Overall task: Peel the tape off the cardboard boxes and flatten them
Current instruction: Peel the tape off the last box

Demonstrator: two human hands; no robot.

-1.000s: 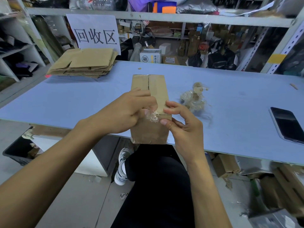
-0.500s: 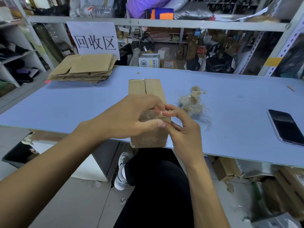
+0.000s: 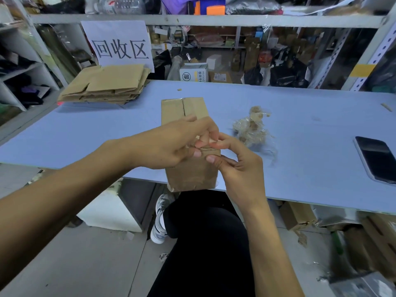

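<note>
The box (image 3: 188, 146) lies at the near edge of the blue surface (image 3: 85, 133), as it did a second ago. The left hand (image 3: 171, 144) has slid further over it, its grip now pinching tape at the seam; the crumpled tape seen earlier is hidden. The right hand (image 3: 237, 168) pinches the box's right edge.

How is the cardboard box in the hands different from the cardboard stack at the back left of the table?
The cardboard box is a single piece, overhanging the table's near edge, held by the left hand and right hand; the cardboard stack is several flattened pieces piled untouched below the sign. The box still carries tape; the stack shows none. Both are plain brown cardboard.
</note>
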